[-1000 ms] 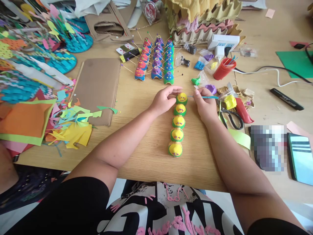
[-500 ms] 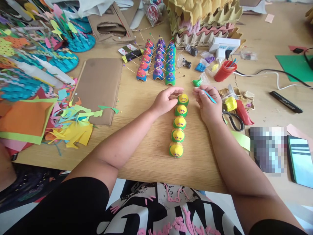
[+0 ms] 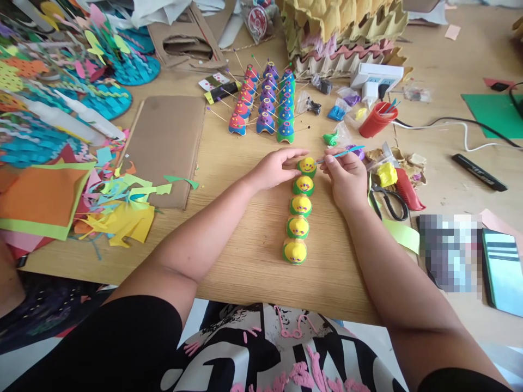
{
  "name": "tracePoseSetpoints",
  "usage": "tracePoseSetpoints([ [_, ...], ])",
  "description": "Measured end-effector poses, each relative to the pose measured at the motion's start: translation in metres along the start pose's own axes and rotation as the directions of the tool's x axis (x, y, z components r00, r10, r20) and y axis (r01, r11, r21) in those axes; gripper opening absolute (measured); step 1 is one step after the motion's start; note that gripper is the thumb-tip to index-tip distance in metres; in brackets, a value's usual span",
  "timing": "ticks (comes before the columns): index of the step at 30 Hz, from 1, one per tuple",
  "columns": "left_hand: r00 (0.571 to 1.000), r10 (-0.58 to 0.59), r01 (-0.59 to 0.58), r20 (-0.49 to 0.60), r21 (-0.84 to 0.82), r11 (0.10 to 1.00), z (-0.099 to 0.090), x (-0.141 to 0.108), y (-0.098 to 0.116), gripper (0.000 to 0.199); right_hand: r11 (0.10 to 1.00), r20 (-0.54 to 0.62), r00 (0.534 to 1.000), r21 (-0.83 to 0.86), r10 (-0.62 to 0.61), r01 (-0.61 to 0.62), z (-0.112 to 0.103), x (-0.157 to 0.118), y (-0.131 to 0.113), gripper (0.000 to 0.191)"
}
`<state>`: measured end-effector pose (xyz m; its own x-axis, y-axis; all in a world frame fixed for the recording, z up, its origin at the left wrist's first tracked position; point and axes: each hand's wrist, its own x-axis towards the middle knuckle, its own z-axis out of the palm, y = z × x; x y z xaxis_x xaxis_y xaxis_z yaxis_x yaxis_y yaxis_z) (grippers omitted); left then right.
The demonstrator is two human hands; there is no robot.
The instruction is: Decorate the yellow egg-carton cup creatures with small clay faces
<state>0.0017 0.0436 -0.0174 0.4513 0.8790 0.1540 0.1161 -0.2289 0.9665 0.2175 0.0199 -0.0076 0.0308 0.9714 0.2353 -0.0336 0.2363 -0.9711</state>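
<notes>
Steadily, work goes on over a wooden counter (image 3: pixel 245 272). Well left of a yellow-and-green row (image 3: pixel 301 206) of five smiling domes lie an orange paper sheet (image 3: pixel 38 196), cut paper scraps (image 3: pixel 139 188) and a flat cardboard sheet (image 3: pixel 165 147). Beyond the row and slightly to its left stand three painted strips (image 3: pixel 266 106) in red, purple and green. Just left of the row's far end, the left hand (image 3: pixel 278 167) curves half open about the last dome, as it did half a second ago; whether it grips cannot be told. The row itself has stayed put, running away from the person. Just right of its far end, the right hand (image 3: pixel 348 177) pinches a slim blue tool (image 3: pixel 347 151), now swung so the tip points at the last dome; earlier it slanted the other way. Purple clay (image 3: pixel 358 153), mostly hidden then, shows behind that hand. Farther right of the row sit a red cup (image 3: pixel 373 122) and black scissors (image 3: pixel 395 206).
</notes>
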Motion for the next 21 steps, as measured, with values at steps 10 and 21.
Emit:
tracePoseSetpoints([
  [10, 1.000, -0.006, 0.006, -0.020, -0.004, 1.000, 0.0043, -0.0001, -0.0013, 0.053, 0.990, 0.029, 0.998, -0.125, -0.064, 0.067, 0.0022, -0.0023, -0.0010, 0.050],
  [21, 0.999, 0.005, -0.005, -0.044, 0.013, 1.000, 0.0056, 0.0014, -0.0064, 0.053, 0.932, 0.073, 0.985, -0.320, -0.153, 0.169, 0.0006, -0.0057, -0.0064, 0.043],
])
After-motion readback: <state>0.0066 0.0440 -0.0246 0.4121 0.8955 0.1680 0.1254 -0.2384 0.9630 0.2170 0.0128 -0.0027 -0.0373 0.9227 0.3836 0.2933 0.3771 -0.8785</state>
